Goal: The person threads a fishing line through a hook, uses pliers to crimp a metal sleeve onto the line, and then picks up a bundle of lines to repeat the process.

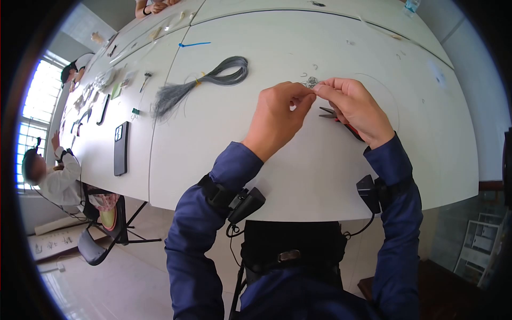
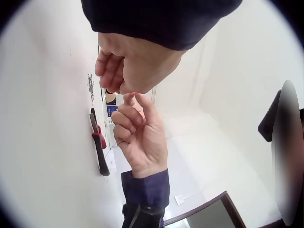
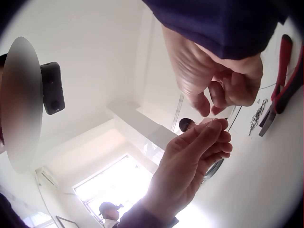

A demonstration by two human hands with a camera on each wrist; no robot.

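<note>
1. Head view: left hand (image 1: 277,120) and right hand (image 1: 354,106) meet fingertip to fingertip at upper centre, both pinching a thin wire (image 3: 233,118) that is barely visible.
2. Just beyond lies a wire scrap pile (image 1: 310,81); pliers (image 1: 341,120) sit half hidden under the right hand.
3. Farther upper left on the desk (image 1: 320,176), a grey wire bundle (image 1: 205,80).

grey wire bundle (image 1: 205,80) on white table (image 1: 277,176) | black phone (image 1: 121,148) | blue tie (image 1: 194,44) | seated person (image 1: 56,178)
</note>
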